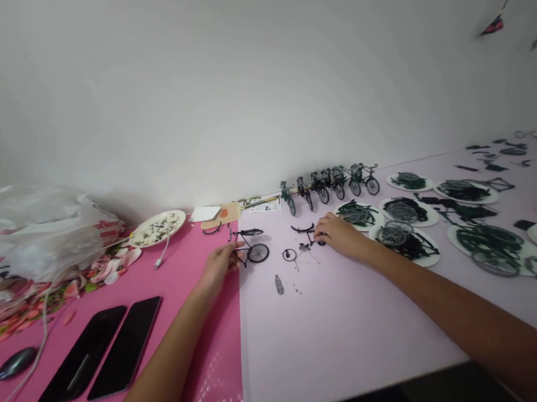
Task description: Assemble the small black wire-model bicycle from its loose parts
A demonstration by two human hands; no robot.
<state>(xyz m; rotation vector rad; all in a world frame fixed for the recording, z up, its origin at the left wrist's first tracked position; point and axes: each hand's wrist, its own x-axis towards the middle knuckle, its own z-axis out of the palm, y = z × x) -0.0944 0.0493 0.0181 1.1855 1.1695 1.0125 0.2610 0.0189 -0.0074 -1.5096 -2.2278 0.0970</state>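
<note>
My left hand (221, 260) pinches a small black model bicycle (257, 252) by its front end, where the pink and pale surfaces meet. The bicycle stands upright, and one spoked wheel shows clearly at its right end. My right hand (336, 232) rests low over the pale surface, fingers drawn together among loose dark parts; what they hold, if anything, is hidden. Just left of these fingers lie a curved black strip (303, 229) and a small ring-shaped part (289, 255). Closer to me is a flat grey piece (279, 284) with tiny bits beside it.
Several finished model bicycles (338, 184) stand along the wall. White plates of dark parts (435, 259) crowd the right side. At left are two black phones (125, 347), a mouse (17, 363), a plate of small bits (181, 218), a white cable, petals and plastic bags (55, 230).
</note>
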